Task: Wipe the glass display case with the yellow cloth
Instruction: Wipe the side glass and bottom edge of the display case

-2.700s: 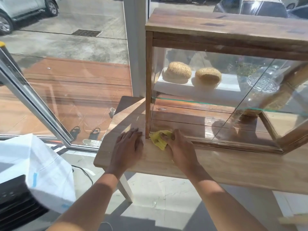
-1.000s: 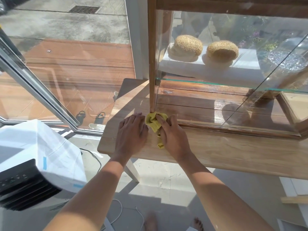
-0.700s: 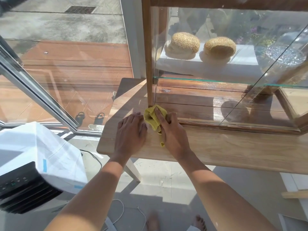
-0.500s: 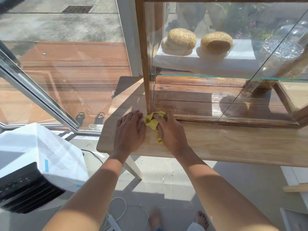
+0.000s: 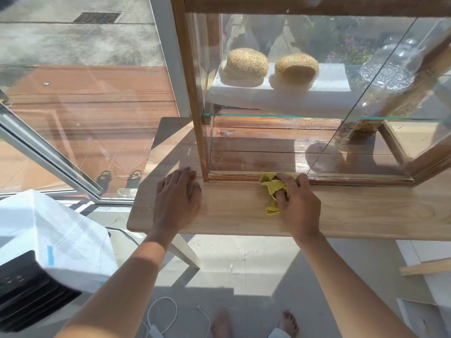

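Observation:
A wood-framed glass display case (image 5: 268, 140) stands on a light wooden table (image 5: 353, 211). My right hand (image 5: 299, 203) grips a crumpled yellow cloth (image 5: 271, 189) and presses it against the case's lower front rail, a little right of the left corner post. My left hand (image 5: 178, 193) lies flat on the tabletop just left of that corner post, fingers straight. Inside, two round seeded buns (image 5: 246, 63) sit on a white shelf.
A glass dome (image 5: 390, 67) stands at the case's right. A big window (image 5: 80, 106) runs along the left. A white-covered black appliance (image 5: 36, 264) stands at lower left. White cables (image 5: 161, 318) and my bare feet lie on the floor below the table.
My right hand has slid the cloth to the right along the case's bottom rail, away from the left corner post. My left hand has stayed flat on the table.

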